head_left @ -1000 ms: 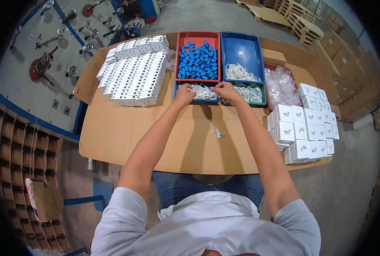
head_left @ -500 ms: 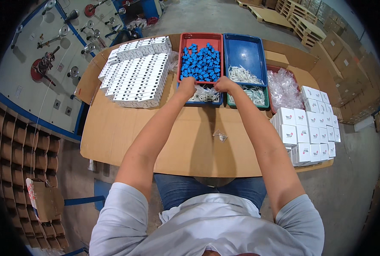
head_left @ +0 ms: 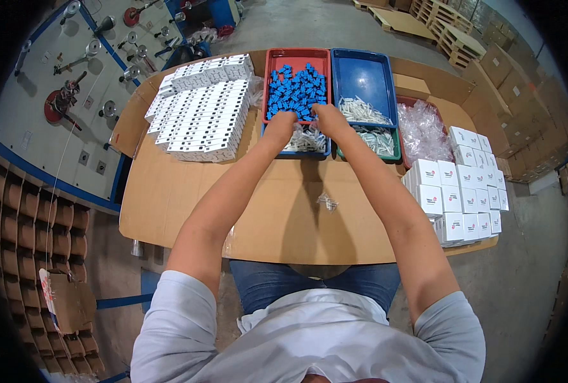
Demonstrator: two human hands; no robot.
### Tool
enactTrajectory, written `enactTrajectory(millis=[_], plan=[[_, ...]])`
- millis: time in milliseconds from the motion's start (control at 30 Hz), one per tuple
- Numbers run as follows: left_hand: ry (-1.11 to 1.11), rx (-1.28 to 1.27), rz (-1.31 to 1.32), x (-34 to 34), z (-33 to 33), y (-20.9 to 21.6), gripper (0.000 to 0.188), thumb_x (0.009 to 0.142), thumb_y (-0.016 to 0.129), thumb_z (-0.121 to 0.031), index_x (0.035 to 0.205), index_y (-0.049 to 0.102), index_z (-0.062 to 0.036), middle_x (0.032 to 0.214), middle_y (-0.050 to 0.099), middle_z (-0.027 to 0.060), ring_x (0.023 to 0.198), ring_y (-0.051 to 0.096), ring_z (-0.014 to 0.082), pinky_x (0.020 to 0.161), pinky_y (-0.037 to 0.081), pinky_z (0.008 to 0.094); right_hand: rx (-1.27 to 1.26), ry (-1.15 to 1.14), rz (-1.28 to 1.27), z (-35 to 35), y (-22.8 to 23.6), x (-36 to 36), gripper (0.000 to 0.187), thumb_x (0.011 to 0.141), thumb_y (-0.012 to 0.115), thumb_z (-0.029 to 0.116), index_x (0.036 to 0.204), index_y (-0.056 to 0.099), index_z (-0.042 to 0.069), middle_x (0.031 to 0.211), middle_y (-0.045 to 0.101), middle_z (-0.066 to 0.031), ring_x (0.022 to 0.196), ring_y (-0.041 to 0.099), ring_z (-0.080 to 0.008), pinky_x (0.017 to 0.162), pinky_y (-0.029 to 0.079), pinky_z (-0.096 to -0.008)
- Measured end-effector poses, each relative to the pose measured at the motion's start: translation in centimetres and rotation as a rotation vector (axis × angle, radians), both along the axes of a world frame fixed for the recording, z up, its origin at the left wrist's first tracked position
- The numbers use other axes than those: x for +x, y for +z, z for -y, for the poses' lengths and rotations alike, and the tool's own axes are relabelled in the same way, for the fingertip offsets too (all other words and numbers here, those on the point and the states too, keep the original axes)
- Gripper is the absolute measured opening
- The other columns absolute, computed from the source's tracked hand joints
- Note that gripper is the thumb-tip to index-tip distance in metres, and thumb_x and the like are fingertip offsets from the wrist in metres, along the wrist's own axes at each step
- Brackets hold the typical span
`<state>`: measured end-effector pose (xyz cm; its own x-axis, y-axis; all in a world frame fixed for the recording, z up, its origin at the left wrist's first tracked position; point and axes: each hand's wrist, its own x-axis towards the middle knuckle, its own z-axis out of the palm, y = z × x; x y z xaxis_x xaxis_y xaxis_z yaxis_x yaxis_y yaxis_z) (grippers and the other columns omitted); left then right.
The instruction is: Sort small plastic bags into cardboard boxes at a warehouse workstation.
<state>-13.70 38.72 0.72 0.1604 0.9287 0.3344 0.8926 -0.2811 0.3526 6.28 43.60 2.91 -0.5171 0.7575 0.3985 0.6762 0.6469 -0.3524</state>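
Observation:
Both of my hands reach far forward to the near edge of the red tray (head_left: 328, 64), which holds a heap of small blue plastic parts (head_left: 300, 89). My left hand (head_left: 281, 126) is closed at that tray's front left. My right hand (head_left: 328, 121) is closed close beside it, its fingertips near the blue parts. Whatever the fingers hold is too small and hidden to name. Below the hands, a blue tray (head_left: 296, 155) contains small white pieces in clear plastic (head_left: 304, 139). A small clear bag with white pieces (head_left: 326, 202) lies on the cardboard tabletop (head_left: 258, 220).
Stacked white boxes with dark marks (head_left: 201, 121) stand at the left. A larger blue tray (head_left: 363, 70) and a green tray (head_left: 397, 153) hold white plugs. Clear bags (head_left: 424, 131) fill a red bin, with white cartons (head_left: 459, 185) at the right.
My right hand has moved left and slightly farther forward, closer to my left hand. My left hand has shifted only a little. The view has moved slightly.

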Motion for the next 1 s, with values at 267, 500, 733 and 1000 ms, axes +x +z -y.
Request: enactTrajectory(millis=[267,500,733,1000], plan=[[0.023,0.090,0.087,1.1,0.5,1.8,0.020,0.080,0.072,-0.007,0.100,0.073,-0.0038,0.097,0.072,0.0203,0.095,0.069,0.0392,0.083,0.053,0.0470,0.033,0.005,-0.071,-1.0,-1.2,1.1,0.022,0.082,0.070,0.004,0.104,0.070,0.002,0.092,0.069,-0.0252,0.090,0.068,-0.0424,0.075,0.053,-0.0482],[0.047,0.087,0.159,-0.6,0.2,0.4,0.018,0.082,0.071,-0.008,0.099,0.073,-0.0012,0.095,0.072,0.0219,0.092,0.070,0.0388,0.083,0.054,0.0449,-0.117,0.028,-0.076,0.2,0.5,1.0,0.013,0.081,0.068,0.004,0.093,0.074,0.001,0.086,0.070,-0.0241,0.084,0.069,-0.0413,0.075,0.055,-0.0463],[0.103,0.050,0.219,-0.7,1.1,0.7,0.018,0.083,0.072,-0.009,0.099,0.072,0.0000,0.094,0.073,0.0209,0.091,0.070,0.0371,0.082,0.055,0.0437,-0.186,-0.011,-0.133,0.6,0.8,1.3,0.012,0.082,0.072,0.010,0.088,0.073,0.000,0.083,0.071,-0.0210,0.076,0.072,-0.0328,0.069,0.056,-0.0409],[0.115,0.043,0.265,-1.3,1.6,0.7,0.017,0.082,0.073,-0.010,0.095,0.071,-0.0009,0.093,0.071,0.0212,0.092,0.068,0.0396,0.082,0.054,0.0458,-0.099,-0.029,-0.219,1.7,0.0,1.1,0.012,0.085,0.072,0.017,0.090,0.072,0.006,0.081,0.070,-0.0206,0.080,0.069,-0.0406,0.071,0.055,-0.0488]])
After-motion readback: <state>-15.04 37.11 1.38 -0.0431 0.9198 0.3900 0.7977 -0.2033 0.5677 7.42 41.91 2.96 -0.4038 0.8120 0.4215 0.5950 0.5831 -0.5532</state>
